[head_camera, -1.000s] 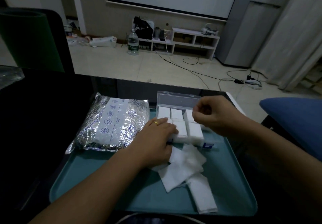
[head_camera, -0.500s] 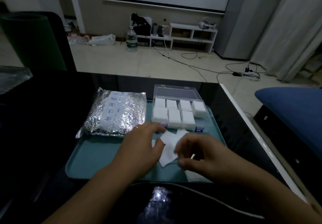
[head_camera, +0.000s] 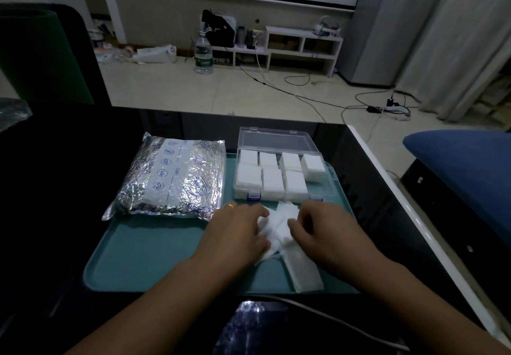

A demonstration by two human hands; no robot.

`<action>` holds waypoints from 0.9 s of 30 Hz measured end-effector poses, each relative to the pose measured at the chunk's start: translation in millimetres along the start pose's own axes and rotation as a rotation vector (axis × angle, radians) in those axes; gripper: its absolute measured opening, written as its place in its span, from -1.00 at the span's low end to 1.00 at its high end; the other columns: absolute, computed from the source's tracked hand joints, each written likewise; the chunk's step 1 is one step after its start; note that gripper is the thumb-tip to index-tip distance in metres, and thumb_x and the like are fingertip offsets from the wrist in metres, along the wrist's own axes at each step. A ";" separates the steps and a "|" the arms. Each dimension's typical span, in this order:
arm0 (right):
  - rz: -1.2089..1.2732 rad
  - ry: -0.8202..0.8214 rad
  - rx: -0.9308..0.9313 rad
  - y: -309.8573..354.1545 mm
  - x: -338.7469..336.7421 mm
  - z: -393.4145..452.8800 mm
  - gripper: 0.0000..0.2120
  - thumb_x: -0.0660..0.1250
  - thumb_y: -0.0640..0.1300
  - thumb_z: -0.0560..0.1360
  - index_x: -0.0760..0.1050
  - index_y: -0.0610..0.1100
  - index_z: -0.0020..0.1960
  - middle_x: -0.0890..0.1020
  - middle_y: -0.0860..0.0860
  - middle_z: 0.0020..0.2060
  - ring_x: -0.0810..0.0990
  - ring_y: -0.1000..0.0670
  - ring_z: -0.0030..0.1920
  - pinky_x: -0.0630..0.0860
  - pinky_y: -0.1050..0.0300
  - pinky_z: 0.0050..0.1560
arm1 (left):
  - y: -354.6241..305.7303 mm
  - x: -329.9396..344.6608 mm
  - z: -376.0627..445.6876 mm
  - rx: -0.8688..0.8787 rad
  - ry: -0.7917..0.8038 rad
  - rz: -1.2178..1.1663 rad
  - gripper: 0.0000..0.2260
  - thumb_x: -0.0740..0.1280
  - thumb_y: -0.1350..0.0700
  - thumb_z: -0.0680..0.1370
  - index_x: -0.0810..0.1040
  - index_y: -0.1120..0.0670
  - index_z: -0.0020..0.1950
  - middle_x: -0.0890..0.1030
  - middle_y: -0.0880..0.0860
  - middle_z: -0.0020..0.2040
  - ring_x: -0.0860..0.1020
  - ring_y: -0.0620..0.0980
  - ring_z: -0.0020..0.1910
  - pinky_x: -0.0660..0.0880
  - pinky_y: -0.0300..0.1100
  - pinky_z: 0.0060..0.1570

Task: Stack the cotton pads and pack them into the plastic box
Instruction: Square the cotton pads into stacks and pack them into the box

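Dim tabletop carries a teal tray. Both hands, left hand and right hand, pinch loose cotton pads just before the nearly full plastic box. Uneven edges could snag compartment walls, I judge.

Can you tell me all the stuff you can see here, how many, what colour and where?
tray: one, teal, on the dark table
plastic box: one, clear, lid open, far right part of the tray, white pad stacks in its compartments
loose cotton pads: several, exact count unclear, white, on the tray in front of the box
foil bag: one, silver with blue print, far left part of the tray
water bottle: one, clear, on the floor beyond the table
low shelf: one, white, against the far wall
left hand: one, on the loose pads
right hand: one, on the loose pads
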State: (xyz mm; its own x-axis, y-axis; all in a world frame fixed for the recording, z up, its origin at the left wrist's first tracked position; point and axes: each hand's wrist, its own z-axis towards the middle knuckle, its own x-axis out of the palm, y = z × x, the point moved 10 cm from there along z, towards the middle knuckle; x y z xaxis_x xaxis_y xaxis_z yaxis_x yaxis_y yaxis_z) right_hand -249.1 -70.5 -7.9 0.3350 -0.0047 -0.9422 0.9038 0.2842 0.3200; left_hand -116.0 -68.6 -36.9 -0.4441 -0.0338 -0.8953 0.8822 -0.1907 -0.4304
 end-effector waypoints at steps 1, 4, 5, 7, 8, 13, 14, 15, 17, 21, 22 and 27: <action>0.022 -0.026 0.022 -4.8 -3.0 3.2 -0.70 0.25 0.05 0.55 0.33 -0.02 -0.32 0.49 0.04 -0.37 0.49 -0.01 -0.27 0.44 0.03 -0.20 | 3.0 -0.2 0.1 -0.029 0.001 -0.064 -0.66 0.38 -0.02 0.48 0.54 -0.12 0.25 0.64 -0.12 -0.05 0.51 -0.02 0.06 0.38 -0.19 -0.02; 0.100 -0.040 0.053 -12.9 -2.9 10.5 -0.73 0.25 0.02 0.56 0.34 0.01 -0.29 0.49 0.07 -0.34 0.47 0.01 -0.25 0.38 0.07 -0.21 | 10.1 -13.3 -0.8 -0.080 -0.008 -0.251 -0.86 0.38 0.02 0.52 0.68 -0.02 0.02 0.65 -0.10 -0.23 0.60 -0.10 -0.15 0.46 -0.21 -0.14; 0.127 -0.033 0.051 -13.1 0.2 13.8 -0.79 0.25 0.02 0.56 0.40 0.03 -0.24 0.53 0.08 -0.27 0.50 0.02 -0.19 0.40 0.09 -0.16 | 13.5 -19.6 -1.9 -0.100 -0.017 -0.329 -0.88 0.39 0.03 0.53 0.69 0.03 -0.06 0.66 -0.06 -0.26 0.61 -0.11 -0.22 0.48 -0.21 -0.20; 0.138 -0.018 0.041 -8.6 8.7 20.8 -0.83 0.27 0.05 0.56 0.55 -0.01 0.02 0.62 0.04 -0.08 0.54 -0.02 0.00 0.46 0.08 0.01 | 26.1 -28.9 -5.8 -0.195 -0.040 -0.566 -0.86 0.39 0.09 0.54 0.69 0.12 -0.15 0.68 0.04 -0.27 0.59 -0.11 -0.32 0.47 -0.26 -0.33; 0.116 -0.009 0.033 -5.0 13.5 24.0 -0.73 0.27 0.08 0.55 0.54 -0.03 0.16 0.62 0.02 0.01 0.52 -0.03 0.09 0.46 0.05 0.09 | 33.1 -28.3 -8.6 -0.275 -0.044 -0.728 -0.87 0.38 0.13 0.55 0.67 0.13 -0.15 0.69 0.07 -0.24 0.60 -0.10 -0.30 0.48 -0.29 -0.36; 0.105 0.028 0.005 14.0 33.5 31.2 -0.63 0.34 0.05 0.50 0.47 0.06 0.29 0.57 0.08 0.10 0.41 0.02 0.18 0.44 0.03 0.18 | 29.7 -5.5 -18.8 -0.612 0.001 -1.480 -0.86 0.26 0.23 0.60 0.55 0.26 0.09 0.68 0.27 -0.02 0.68 0.19 -0.10 0.63 -0.09 -0.35; 0.139 0.026 0.012 14.2 35.6 31.5 -0.64 0.37 -0.01 0.47 0.50 0.08 0.26 0.58 0.09 0.10 0.45 0.03 0.16 0.47 0.05 0.15 | 25.9 -4.4 -18.1 -0.619 0.020 -1.561 -0.82 0.23 0.23 0.60 0.54 0.26 0.13 0.69 0.25 -0.02 0.69 0.16 -0.13 0.60 -0.15 -0.39; 0.181 0.018 0.027 12.3 35.9 31.7 -0.63 0.39 -0.08 0.44 0.53 0.08 0.24 0.60 0.11 0.07 0.50 0.07 0.11 0.51 0.12 0.09 | 22.4 -3.4 -17.0 -0.618 0.044 -1.601 -0.78 0.21 0.22 0.60 0.53 0.27 0.18 0.70 0.22 -0.03 0.69 0.09 -0.18 0.54 -0.21 -0.44; 0.273 0.002 0.061 9.2 32.7 32.4 -0.65 0.39 -0.19 0.44 0.58 0.07 0.19 0.59 0.17 -0.06 0.52 0.22 -0.10 0.45 0.40 -0.13 | 21.0 -2.5 -16.2 -0.625 0.058 -1.632 -0.71 0.20 0.22 0.57 0.50 0.29 0.25 0.71 0.18 -0.01 0.63 -0.03 -0.31 0.39 -0.24 -0.45; 0.536 -0.084 0.182 -0.6 6.4 32.4 -0.81 0.43 -0.20 0.47 0.62 -0.01 0.06 0.60 0.19 -0.25 0.56 0.25 -0.24 0.54 0.32 -0.17 | 26.1 -1.5 -16.3 -0.670 0.018 -1.669 -0.74 0.19 0.28 0.56 0.52 0.22 0.22 0.72 0.15 -0.07 0.57 -0.02 -0.33 0.38 -0.17 -0.32; 0.618 -0.115 0.216 -4.0 -1.6 30.9 -0.86 0.45 -0.19 0.46 0.63 -0.02 -0.01 0.64 0.12 -0.29 0.59 0.23 -0.28 0.55 0.24 -0.19 | 27.9 -2.3 -16.3 -0.676 0.005 -1.681 -0.76 0.18 0.27 0.57 0.53 0.21 0.19 0.72 0.14 -0.10 0.58 -0.01 -0.30 0.41 -0.16 -0.27; 1.295 -0.065 0.312 10.1 -10.7 7.6 -0.90 0.42 -0.26 0.44 0.61 -0.31 -0.08 0.70 -0.16 -0.26 0.66 -0.05 -0.29 0.56 0.23 -0.30 | 30.6 -5.1 -13.6 -0.666 -0.040 -1.739 -0.75 0.19 0.16 0.60 0.57 0.21 0.17 0.71 0.18 -0.01 0.65 0.10 -0.08 0.53 -0.04 -0.06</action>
State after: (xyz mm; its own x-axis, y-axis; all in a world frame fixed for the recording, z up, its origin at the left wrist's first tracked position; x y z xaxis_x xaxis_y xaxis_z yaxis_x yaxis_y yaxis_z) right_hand -241.6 -74.9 6.1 0.9968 0.0519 0.0607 -0.0546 -0.1116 0.9923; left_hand -84.7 -60.9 -47.0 -0.7960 -0.2691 0.5422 -0.6051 0.3348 -0.7223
